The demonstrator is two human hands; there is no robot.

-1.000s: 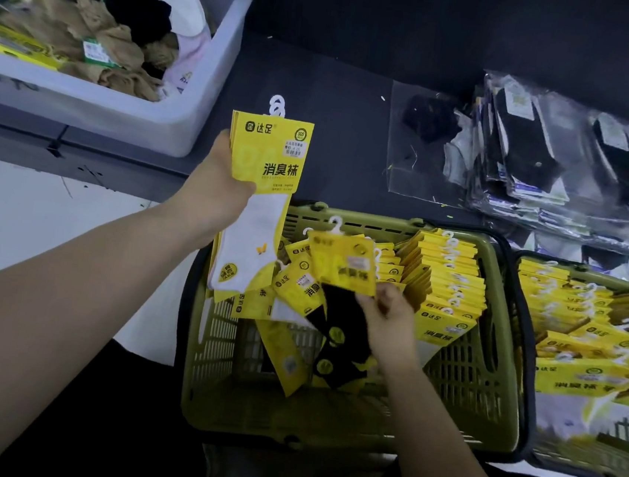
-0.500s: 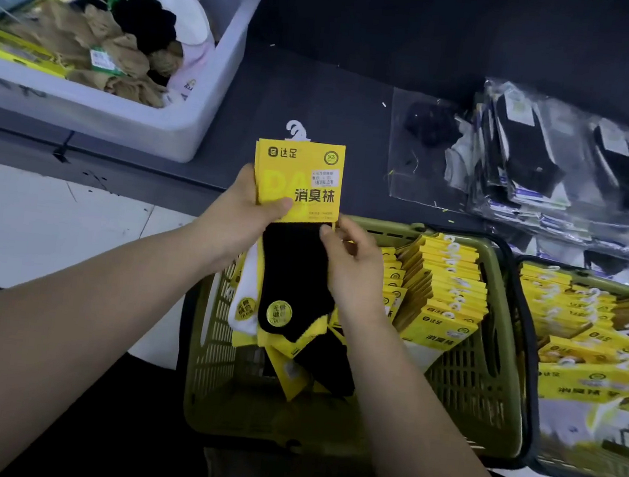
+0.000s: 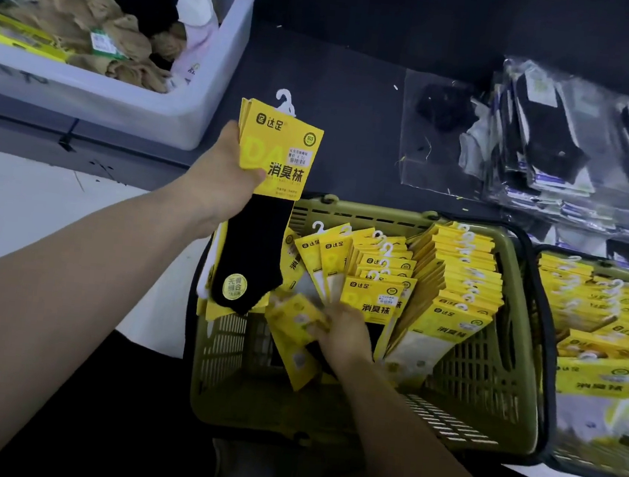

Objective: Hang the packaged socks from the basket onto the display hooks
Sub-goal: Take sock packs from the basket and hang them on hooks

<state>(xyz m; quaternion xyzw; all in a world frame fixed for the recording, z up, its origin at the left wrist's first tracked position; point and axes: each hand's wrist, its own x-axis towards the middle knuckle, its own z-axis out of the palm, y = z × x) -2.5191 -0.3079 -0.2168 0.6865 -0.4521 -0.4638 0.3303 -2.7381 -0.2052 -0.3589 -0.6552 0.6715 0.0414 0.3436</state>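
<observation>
My left hand (image 3: 220, 180) grips a small stack of sock packs (image 3: 279, 149) by their yellow header cards, held above the left rim of the olive green basket (image 3: 483, 392). The front pack holds a black sock with a white plastic hook on top. Down inside the basket, my right hand (image 3: 345, 333) closes on a blurred yellow sock pack (image 3: 296, 325) among the loose packs. More yellow packs (image 3: 460, 277) stand in rows in the basket's right half. No display hooks are in view.
A second basket (image 3: 592, 461) full of yellow packs stands at the right. Clear-bagged black and white socks (image 3: 570, 148) lie on the dark shelf behind. A white bin (image 3: 132, 106) of loose socks sits at the upper left. White floor shows at the left.
My right hand left the stack held by my left hand and dropped into the basket, where it now holds another pack. The stack tilted slightly and stayed up.
</observation>
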